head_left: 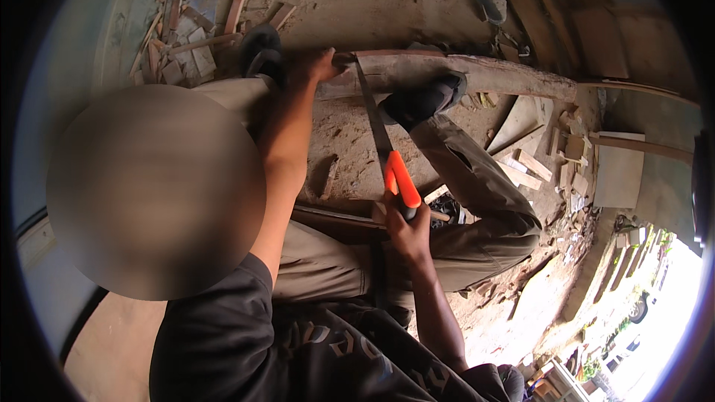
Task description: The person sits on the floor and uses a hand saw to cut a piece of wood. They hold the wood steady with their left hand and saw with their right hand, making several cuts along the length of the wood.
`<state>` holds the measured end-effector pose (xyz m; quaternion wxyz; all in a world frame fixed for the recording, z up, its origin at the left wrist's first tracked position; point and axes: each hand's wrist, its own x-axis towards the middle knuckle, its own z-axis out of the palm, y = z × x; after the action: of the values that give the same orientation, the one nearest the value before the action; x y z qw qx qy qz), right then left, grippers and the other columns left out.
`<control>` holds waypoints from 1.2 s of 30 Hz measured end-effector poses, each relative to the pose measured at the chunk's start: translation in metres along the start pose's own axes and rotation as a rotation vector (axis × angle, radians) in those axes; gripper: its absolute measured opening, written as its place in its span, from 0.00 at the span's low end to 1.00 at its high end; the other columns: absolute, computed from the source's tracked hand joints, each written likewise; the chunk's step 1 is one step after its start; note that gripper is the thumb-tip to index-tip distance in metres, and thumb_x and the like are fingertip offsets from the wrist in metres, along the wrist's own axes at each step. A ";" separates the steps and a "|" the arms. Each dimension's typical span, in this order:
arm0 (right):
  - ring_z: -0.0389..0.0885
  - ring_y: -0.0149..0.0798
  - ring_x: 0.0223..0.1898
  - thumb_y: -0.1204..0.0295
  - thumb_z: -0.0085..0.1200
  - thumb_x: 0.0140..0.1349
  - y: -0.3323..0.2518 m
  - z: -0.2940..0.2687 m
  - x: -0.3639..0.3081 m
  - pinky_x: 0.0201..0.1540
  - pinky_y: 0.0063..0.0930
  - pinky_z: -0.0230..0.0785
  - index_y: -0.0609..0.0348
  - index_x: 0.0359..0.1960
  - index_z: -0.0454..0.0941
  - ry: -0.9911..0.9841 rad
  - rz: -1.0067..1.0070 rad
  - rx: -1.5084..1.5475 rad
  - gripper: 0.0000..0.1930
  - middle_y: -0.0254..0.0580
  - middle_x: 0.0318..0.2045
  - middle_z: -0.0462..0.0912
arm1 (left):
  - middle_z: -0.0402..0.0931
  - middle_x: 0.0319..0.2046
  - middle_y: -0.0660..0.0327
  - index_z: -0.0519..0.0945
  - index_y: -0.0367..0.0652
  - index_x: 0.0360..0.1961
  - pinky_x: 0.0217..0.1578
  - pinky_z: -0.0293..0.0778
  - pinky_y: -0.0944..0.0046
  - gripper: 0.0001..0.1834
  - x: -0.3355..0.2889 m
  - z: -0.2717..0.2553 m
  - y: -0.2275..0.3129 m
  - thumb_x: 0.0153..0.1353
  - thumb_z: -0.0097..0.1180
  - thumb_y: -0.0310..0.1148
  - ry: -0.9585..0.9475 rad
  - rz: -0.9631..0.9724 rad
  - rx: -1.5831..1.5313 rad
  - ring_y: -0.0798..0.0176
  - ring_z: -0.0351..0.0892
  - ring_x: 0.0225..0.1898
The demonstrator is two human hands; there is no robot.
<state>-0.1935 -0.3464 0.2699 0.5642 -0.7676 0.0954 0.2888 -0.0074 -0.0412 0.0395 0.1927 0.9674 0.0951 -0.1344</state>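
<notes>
A handsaw (376,119) with an orange and black handle is in my right hand (408,229), its fingers wrapped round the grip. The long blade points away from me, and its far end meets a thick rough wooden beam (514,77) near the beam's left end. My left hand (325,67) grips that left end, just left of the blade; some of its fingers are hidden. My right foot in a dark shoe (428,100) presses on the beam, right of the blade. My other dark shoe (262,52) is on the ground left of my left hand.
Wood scraps (197,45) lie heaped at the far left. More offcuts (532,167) are strewn on the dirt floor (335,7) to the right. Boards (622,171) lean at the right side. A blurred round patch hides much of the left.
</notes>
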 end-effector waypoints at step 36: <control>0.67 0.24 0.24 0.75 0.57 0.56 -0.035 0.048 0.082 0.28 0.26 0.60 0.64 0.21 0.73 -0.083 0.177 0.056 0.09 0.29 0.16 0.70 | 0.78 0.31 0.52 0.79 0.45 0.25 0.47 0.64 0.43 0.21 0.003 0.062 -0.007 0.65 0.41 0.47 0.763 -0.103 0.135 0.49 0.77 0.41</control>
<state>-0.1258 -0.2751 0.2439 0.5610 -0.7276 0.1474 0.3662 -0.0202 -0.0587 -0.0186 0.0722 0.9523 0.1993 0.2197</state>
